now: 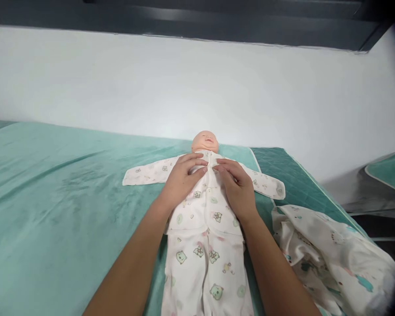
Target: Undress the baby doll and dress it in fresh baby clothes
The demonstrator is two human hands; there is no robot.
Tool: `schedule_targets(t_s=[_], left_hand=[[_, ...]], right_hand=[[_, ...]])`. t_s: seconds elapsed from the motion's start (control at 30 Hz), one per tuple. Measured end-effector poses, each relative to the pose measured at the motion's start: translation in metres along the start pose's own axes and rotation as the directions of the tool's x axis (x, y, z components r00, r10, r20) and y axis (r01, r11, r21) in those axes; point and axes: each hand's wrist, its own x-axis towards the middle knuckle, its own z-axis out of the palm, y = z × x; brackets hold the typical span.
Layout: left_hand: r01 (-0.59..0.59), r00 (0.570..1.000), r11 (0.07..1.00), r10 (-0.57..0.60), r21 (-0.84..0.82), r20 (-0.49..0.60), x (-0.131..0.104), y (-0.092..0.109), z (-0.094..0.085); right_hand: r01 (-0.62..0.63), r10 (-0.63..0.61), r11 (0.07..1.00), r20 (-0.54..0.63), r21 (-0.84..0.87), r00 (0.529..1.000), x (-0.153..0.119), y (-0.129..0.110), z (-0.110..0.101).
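Note:
A baby doll (pixel 205 141) lies on its back with its head near the wall. It wears a white baby shirt (pixel 213 206) printed with small bears, and matching pants (pixel 206 272). Both sleeves stretch out sideways. My left hand (pixel 188 172) rests on the chest, thumb and fingers closed at the left edge of the shirt's front opening. Across from it, my right hand (pixel 237 184) has bent fingers closed at the opening's right edge. Only a narrow strip of the front shows between my fingertips. The doll's feet are out of view.
A green cover (pixel 69 210) spreads beneath the doll, with a darker quilted part (pixel 273 162) at the right. Crumpled white printed cloth (pixel 335 250) lies beside my right forearm. Behind stands a white wall (pixel 151 87), under a dark beam (pixel 184 22).

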Motion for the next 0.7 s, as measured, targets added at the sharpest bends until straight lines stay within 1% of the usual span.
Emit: schedule_targets(t_s=[0.2, 0.43, 0.63, 0.7], left_hand=[[0.017, 0.999, 0.996, -0.014, -0.088, 0.033, 0.0022, -0.0027, 0.0006], [0.020, 0.999, 0.994, -0.017, -0.105, 0.033, 0.0025, -0.0032, 0.0003], [0.012, 1.000, 0.995, -0.013, -0.103, -0.008, 0.0044, -0.0047, 0.0020], [0.004, 1.000, 0.996, -0.006, -0.088, -0.019, 0.0048, -0.0042, 0.0030]], right_hand=[[0.024, -0.024, 0.999, 0.016, -0.028, 1.000, -0.0009, -0.0009, -0.0003], [0.057, -0.052, 0.995, 0.054, -0.084, 0.997, -0.0021, -0.0028, -0.0019], [0.128, -0.115, 0.986, 0.126, -0.106, 0.985, -0.0015, -0.0033, -0.0019], [0.137, -0.123, 0.985, 0.132, -0.103, 0.984, -0.0017, -0.0030, -0.0016]])
